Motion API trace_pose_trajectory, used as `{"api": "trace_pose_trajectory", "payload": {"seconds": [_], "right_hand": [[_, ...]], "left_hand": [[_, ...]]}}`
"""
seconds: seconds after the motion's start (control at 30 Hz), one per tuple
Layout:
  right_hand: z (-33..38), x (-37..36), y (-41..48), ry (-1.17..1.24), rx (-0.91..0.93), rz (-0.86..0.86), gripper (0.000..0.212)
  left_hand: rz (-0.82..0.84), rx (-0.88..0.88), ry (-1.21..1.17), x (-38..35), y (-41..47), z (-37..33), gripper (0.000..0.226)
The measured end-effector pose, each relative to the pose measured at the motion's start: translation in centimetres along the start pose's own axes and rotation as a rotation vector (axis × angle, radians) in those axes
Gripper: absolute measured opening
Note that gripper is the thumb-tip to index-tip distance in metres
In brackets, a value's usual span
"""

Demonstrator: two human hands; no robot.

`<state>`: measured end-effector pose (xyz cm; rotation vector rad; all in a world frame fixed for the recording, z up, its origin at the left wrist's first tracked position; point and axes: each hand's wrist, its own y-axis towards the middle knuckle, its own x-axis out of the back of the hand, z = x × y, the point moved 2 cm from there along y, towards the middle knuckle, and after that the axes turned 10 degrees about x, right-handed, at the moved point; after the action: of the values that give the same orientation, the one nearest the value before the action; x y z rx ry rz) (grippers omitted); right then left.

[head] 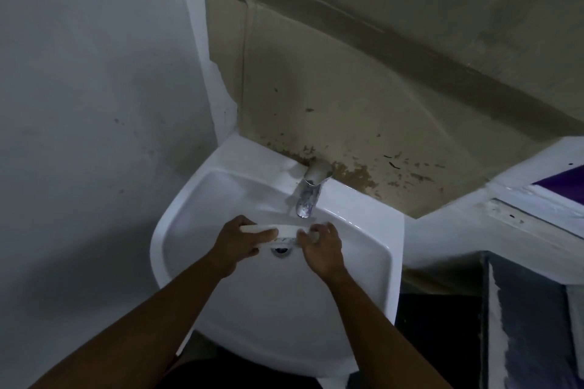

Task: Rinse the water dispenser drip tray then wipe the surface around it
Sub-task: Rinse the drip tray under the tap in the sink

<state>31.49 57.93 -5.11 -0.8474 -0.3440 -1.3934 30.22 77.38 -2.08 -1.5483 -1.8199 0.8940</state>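
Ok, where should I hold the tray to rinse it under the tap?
By its two short ends, one hand in from each side, as the left hand and right hand do. The tray is long and narrow and lies crosswise below the tap, so end grips leave its middle open.

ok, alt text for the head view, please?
A person's left hand and right hand hold a white drip tray by its ends over a white sink, just under the metal tap and above the drain.
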Motion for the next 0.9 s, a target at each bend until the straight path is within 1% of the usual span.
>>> {"api": "trace_pose_trajectory", "payload": {"seconds": [0.03,0.07,0.1,0.17,0.2,0.27,0.3,0.37,0.4,0.47,0.5,0.53,0.57,0.63,0.67,0.7,0.73,0.77,0.8,0.87,0.9], "right_hand": [[0.5,-0.4,-0.1,-0.018,0.041,-0.012,0.042],[1.2,-0.8,-0.3,0.028,0.075,-0.013,0.037],[2.0,-1.2,-0.8,0.086,0.1,-0.003,0.037],[3.1,-2.1,-1.6,0.128,0.173,-0.028,0.055],[3.5,-2.6,-2.0,0.096,0.247,-0.046,0.064],[4.2,-3.4,-2.5,-0.019,0.362,-0.034,0.072],[4.4,-3.7,-2.6,-0.079,0.389,0.01,0.072],[4.7,-4.1,-2.6,-0.161,0.468,0.11,0.065],[4.8,-4.0,-2.4,-0.156,0.505,0.138,0.06],[4.9,-3.4,-1.4,-0.107,0.536,0.156,0.051],[4.7,-3.0,-0.8,-0.09,0.511,0.186,0.047],[4.3,-2.7,0.1,-0.072,0.439,0.237,0.046],[3.8,-2.2,0.9,-0.05,0.304,0.281,0.049],[3.2,-1.1,2.1,0.004,-0.012,0.296,0.075],[3.1,-0.8,2.3,0.005,-0.111,0.302,0.084],[3.3,-0.8,2.3,-0.018,-0.144,0.288,0.083],[3.8,-0.9,2.2,-0.048,-0.144,0.249,0.076],[4.3,-1.2,1.8,-0.078,-0.101,0.206,0.071],[4.8,-1.5,1.3,-0.126,-0.014,0.178,0.071],[5.6,-2.5,0.1,-0.215,0.214,0.191,0.077],[5.5,-3.0,-0.4,-0.221,0.306,0.2,0.079]], "left_hand": [[-0.006,-0.043,0.008,0.3,0.0,0.3,0.04],[-0.007,-0.086,0.01,0.5,0.0,0.6,0.039],[-0.002,-0.127,0.014,0.8,-0.2,0.6,0.04],[0.003,-0.17,0.017,1.3,-0.7,0.5,0.049],[-0.001,-0.168,0.021,1.6,-1.0,0.4,0.057],[-0.019,-0.16,0.047,2.4,-1.4,0.2,0.071],[-0.033,-0.161,0.086,2.8,-1.4,0.3,0.073],[-0.032,-0.14,0.129,3.3,-1.6,0.5,0.069],[-0.007,-0.117,0.07,3.4,-1.6,0.6,0.06],[0.041,-0.073,-0.072,3.3,-1.9,0.7,0.034],[0.045,-0.057,-0.092,3.3,-2.0,0.7,0.026],[0.054,-0.042,-0.089,3.2,-2.1,0.9,0.023],[0.075,-0.033,-0.086,3.2,-2.2,1.0,0.026],[0.107,-0.043,-0.077,3.0,-2.6,1.2,0.032],[0.107,-0.053,-0.085,3.0,-2.8,1.2,0.033],[0.098,-0.056,-0.108,3.1,-2.9,1.2,0.034],[0.081,-0.057,-0.145,3.3,-2.9,1.2,0.033],[0.072,-0.056,-0.188,3.5,-2.9,1.1,0.032],[0.068,-0.057,-0.211,3.7,-2.8,1.0,0.031],[0.061,-0.068,-0.173,4.0,-2.7,0.8,0.03],[0.059,-0.066,-0.153,4.1,-2.6,0.9,0.032]]}}
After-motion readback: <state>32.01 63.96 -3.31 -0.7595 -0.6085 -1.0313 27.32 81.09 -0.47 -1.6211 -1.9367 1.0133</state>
